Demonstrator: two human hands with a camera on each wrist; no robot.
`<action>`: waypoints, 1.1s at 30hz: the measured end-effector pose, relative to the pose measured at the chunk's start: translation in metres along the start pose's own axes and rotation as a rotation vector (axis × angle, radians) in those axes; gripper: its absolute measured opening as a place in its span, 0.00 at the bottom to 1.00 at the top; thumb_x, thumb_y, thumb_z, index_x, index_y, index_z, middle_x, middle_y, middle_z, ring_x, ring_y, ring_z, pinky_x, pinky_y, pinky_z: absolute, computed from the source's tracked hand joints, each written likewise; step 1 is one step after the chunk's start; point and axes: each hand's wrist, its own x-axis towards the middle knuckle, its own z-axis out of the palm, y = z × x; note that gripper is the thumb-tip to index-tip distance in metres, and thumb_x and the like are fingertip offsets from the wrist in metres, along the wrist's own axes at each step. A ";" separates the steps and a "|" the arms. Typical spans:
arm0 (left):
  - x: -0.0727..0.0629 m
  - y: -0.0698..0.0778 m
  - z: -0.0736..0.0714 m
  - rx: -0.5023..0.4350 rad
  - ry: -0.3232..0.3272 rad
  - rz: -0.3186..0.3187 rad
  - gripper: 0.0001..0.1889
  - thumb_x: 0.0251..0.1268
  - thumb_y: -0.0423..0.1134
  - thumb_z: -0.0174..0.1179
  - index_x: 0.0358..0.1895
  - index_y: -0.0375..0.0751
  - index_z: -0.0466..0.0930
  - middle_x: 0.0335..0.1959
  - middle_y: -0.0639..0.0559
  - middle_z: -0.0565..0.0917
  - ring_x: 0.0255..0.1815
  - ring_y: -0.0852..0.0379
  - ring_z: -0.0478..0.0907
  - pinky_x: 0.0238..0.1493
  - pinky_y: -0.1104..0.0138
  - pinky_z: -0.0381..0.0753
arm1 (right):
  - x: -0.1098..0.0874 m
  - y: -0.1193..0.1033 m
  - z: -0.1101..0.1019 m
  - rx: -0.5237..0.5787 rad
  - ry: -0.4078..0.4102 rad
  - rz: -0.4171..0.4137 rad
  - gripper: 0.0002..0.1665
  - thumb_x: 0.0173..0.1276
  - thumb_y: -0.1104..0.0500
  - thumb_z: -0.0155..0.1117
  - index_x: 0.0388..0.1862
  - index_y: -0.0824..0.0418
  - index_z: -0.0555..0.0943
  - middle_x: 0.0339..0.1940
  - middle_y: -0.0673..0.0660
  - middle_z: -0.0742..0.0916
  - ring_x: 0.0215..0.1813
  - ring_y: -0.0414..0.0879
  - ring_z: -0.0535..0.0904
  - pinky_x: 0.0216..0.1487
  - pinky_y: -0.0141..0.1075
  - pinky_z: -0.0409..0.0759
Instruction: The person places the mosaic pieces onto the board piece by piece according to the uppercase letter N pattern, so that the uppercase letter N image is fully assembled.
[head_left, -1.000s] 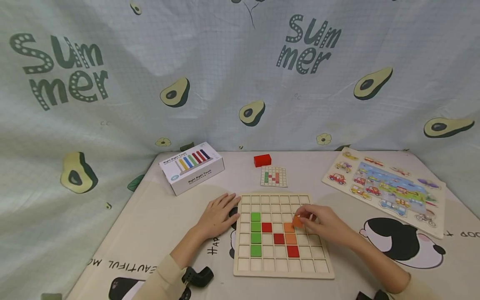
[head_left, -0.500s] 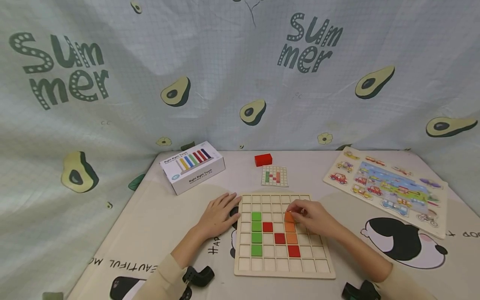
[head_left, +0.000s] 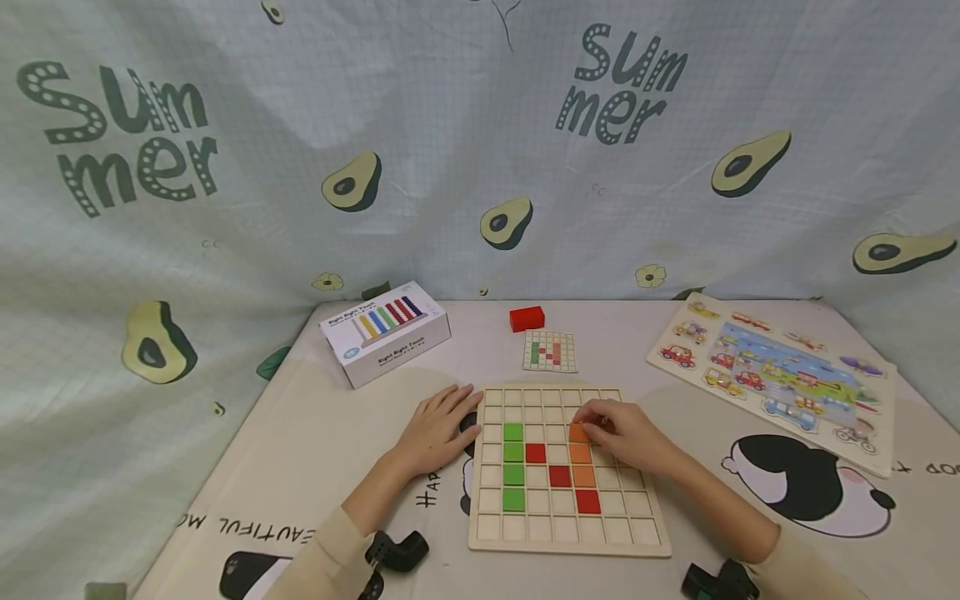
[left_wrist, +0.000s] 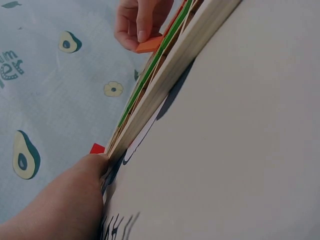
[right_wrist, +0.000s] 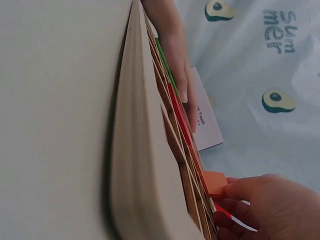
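Note:
A wooden grid board (head_left: 570, 549) lies on the table with square tiles in its cells. Several green tiles (head_left: 513, 452) form a column on the left. Red tiles (head_left: 559, 476) step diagonally down to the right, and two orange tiles (head_left: 582, 477) sit stacked above the lowest red one. Thumb and fingers of my right hand (head_left: 628, 433) pinch another orange tile (right_wrist: 215, 183) at the cell just above those two; in both wrist views it stands tilted against the board. My left hand (head_left: 437, 433) lies flat, fingertips at the board's left edge.
Behind the board lie a small pattern card (head_left: 550, 352) and a red block (head_left: 527, 318). A white box (head_left: 386, 335) stands at the back left. On the right lies a vehicle puzzle board (head_left: 780, 379). A patterned curtain (head_left: 450, 150) hangs behind the table.
My right hand has moved left with the orange tile, from right of the column to the cell above the other two orange tiles, then stayed there. The left hand has kept its place.

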 end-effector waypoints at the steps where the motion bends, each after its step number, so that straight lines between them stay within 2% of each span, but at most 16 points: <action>1: 0.000 0.000 0.000 0.000 0.000 0.000 0.29 0.69 0.56 0.41 0.70 0.49 0.57 0.69 0.47 0.59 0.70 0.47 0.50 0.63 0.51 0.53 | 0.000 0.001 0.000 0.003 0.003 -0.004 0.06 0.65 0.63 0.58 0.38 0.54 0.80 0.31 0.46 0.80 0.33 0.40 0.73 0.35 0.31 0.74; 6: 0.000 0.000 0.000 -0.001 0.002 0.002 0.29 0.69 0.56 0.41 0.70 0.49 0.57 0.69 0.47 0.59 0.70 0.47 0.50 0.63 0.51 0.54 | -0.001 0.002 0.002 -0.006 0.034 -0.043 0.05 0.64 0.64 0.60 0.37 0.56 0.81 0.34 0.49 0.81 0.34 0.39 0.73 0.36 0.31 0.75; 9: 0.000 0.000 0.001 0.001 0.000 0.004 0.29 0.69 0.56 0.41 0.70 0.49 0.57 0.69 0.47 0.59 0.70 0.47 0.50 0.63 0.51 0.54 | -0.001 0.002 0.004 -0.034 0.056 -0.063 0.06 0.62 0.65 0.62 0.37 0.56 0.81 0.33 0.47 0.80 0.33 0.38 0.72 0.34 0.31 0.74; 15: 0.000 0.000 0.000 -0.001 0.001 0.001 0.29 0.69 0.56 0.40 0.70 0.49 0.57 0.69 0.47 0.59 0.70 0.47 0.50 0.63 0.51 0.54 | -0.001 0.001 0.006 -0.073 0.070 -0.054 0.06 0.61 0.63 0.63 0.37 0.55 0.81 0.33 0.45 0.77 0.32 0.39 0.70 0.31 0.30 0.72; 33: 0.001 -0.001 0.001 -0.016 0.003 0.005 0.29 0.69 0.56 0.41 0.70 0.49 0.57 0.70 0.47 0.58 0.70 0.47 0.50 0.63 0.50 0.53 | -0.003 0.004 0.010 -0.126 0.054 -0.044 0.07 0.62 0.61 0.63 0.40 0.55 0.82 0.35 0.44 0.77 0.37 0.39 0.68 0.36 0.32 0.71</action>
